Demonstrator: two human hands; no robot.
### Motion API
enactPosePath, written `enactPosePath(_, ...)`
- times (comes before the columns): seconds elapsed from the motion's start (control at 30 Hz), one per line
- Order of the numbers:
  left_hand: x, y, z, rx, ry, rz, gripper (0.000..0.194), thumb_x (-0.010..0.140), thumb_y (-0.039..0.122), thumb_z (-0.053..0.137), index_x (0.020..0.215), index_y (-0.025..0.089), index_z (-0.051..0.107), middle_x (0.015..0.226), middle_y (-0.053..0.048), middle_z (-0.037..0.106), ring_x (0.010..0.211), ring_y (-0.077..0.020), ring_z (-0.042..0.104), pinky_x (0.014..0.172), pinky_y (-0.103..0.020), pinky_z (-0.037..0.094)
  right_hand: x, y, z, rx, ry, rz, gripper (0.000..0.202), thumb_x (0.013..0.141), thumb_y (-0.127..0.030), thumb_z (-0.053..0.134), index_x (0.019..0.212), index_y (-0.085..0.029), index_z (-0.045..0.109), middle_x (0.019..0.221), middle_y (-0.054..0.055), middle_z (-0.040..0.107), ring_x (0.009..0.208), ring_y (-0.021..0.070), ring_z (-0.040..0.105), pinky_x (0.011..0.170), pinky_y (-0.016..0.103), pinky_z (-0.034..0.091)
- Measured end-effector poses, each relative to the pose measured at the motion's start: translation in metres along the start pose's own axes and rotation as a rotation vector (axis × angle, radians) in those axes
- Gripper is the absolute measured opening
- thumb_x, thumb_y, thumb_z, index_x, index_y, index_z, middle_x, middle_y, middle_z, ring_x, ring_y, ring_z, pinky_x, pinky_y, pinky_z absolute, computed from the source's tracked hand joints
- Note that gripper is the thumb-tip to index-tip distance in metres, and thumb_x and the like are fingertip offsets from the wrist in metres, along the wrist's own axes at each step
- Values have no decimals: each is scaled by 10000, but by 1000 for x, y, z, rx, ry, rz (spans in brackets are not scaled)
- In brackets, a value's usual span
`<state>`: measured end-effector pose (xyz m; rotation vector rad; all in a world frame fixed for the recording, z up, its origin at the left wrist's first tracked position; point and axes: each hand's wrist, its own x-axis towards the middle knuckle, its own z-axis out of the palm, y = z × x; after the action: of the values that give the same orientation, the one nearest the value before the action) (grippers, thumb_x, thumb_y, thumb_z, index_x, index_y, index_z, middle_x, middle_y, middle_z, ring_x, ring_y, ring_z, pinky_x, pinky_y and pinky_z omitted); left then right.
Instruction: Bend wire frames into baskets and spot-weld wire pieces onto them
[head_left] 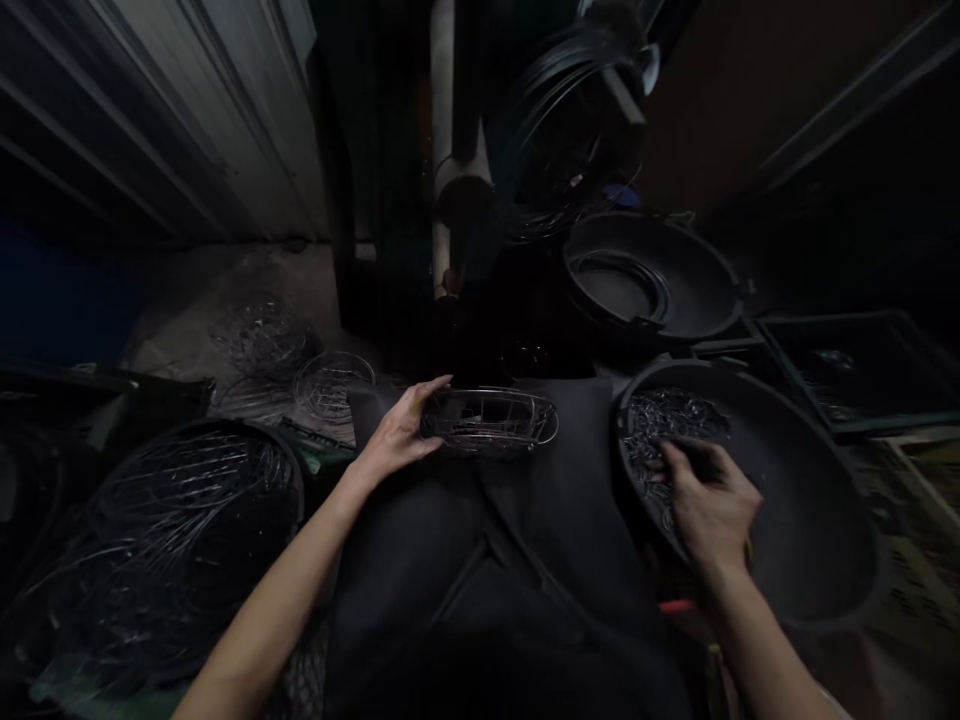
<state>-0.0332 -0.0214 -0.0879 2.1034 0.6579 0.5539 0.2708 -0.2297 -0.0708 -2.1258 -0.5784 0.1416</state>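
Note:
My left hand (397,428) grips the left end of a small wire basket (499,420), thumb below and fingers along its top. The basket rests over the dark cloth (487,560) that covers my lap. To the right, my right hand (709,495) reaches into a wide dark pan (814,510), its fingers bent together at a heap of small metal wire pieces (660,425). Whether a piece sits between those fingertips is hidden in the dim light.
A large tub of bent wires (202,470) stands at the left, with wire rounds (334,385) on the floor beyond. Behind the pan lies another dark pan (697,275) holding coiled wire. A vertical metal post (444,120) rises ahead. A crate (862,370) stands far right.

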Motion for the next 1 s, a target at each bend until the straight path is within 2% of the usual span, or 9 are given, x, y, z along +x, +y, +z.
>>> enactPosePath(0.17, 10, 13, -12, 24, 28, 8, 793, 721, 145, 655, 1392, 252, 247, 1324, -86, 476, 1190, -232, 494, 1019, -383, 407, -21, -11, 15, -172, -2, -409, 363, 828, -505, 528, 837, -169, 665, 764, 69, 710, 664, 184, 667, 647, 274, 512)
enactPosePath(0.27, 19, 21, -17, 140, 22, -3, 747, 714, 123, 623, 1377, 267, 308, 1302, -68, 473, 1190, -226, 489, 1012, -367, 422, -19, -12, 19, -153, -26, -546, 304, 869, -444, 507, 862, -182, 661, 812, 60, 719, 713, 172, 680, 690, 258, 530)
enactPosePath(0.37, 26, 25, -12, 252, 19, -11, 702, 695, 99, 592, 1341, 283, 387, 1248, -46, 484, 1166, -220, 493, 988, -367, 448, -19, -11, 24, -125, -85, -603, 249, 882, -389, 495, 881, -202, 659, 831, 56, 709, 747, 177, 678, 721, 272, 544)
enactPosePath(0.53, 29, 27, 1, 313, 21, 5, 711, 681, 67, 572, 1332, 300, 406, 1221, -45, 486, 1172, -223, 468, 977, -398, 464, -33, 19, 45, -114, -436, -618, 254, 910, -328, 428, 845, -239, 657, 746, 36, 669, 658, 183, 660, 600, 281, 545)
enactPosePath(0.63, 28, 30, 0, 293, 21, -13, 689, 698, 85, 583, 1334, 272, 395, 1207, -52, 504, 1145, -222, 490, 968, -398, 466, -38, 26, 50, -27, -454, -552, 245, 890, -360, 473, 807, -224, 658, 724, 36, 669, 653, 190, 658, 609, 290, 542)
enactPosePath(0.7, 29, 36, -3, 273, 39, 2, 666, 715, 122, 599, 1334, 234, 381, 1222, -66, 516, 1140, -227, 498, 979, -399, 453, -36, 12, 47, 32, -410, -456, 245, 849, -407, 539, 784, -206, 663, 733, 41, 682, 662, 193, 658, 629, 293, 540)
enactPosePath(0.8, 32, 43, -6, 287, 90, 72, 638, 741, 170, 610, 1331, 192, 368, 1266, -87, 514, 1162, -232, 489, 1012, -398, 421, -28, -37, 44, 130, -416, -205, 266, 775, -444, 638, 801, -180, 660, 673, 24, 664, 561, 160, 614, 540, 262, 511)
enactPosePath(0.9, 37, 47, -8, 344, 138, 147, 614, 768, 171, 593, 1333, 164, 353, 1279, -103, 511, 1185, -230, 478, 1025, -393, 407, -20, -91, 56, 304, -522, -37, 317, 737, -465, 675, 813, -159, 638, 617, 9, 634, 488, 132, 577, 462, 232, 475)
enactPosePath(1.0, 39, 48, -8, 423, 173, 182, 584, 779, 153, 574, 1321, 151, 356, 1264, -119, 522, 1194, -237, 479, 1016, -409, 412, -18, -124, 80, 399, -681, 2, 355, 716, -501, 675, 772, -156, 608, 643, 26, 646, 543, 157, 624, 478, 236, 486)
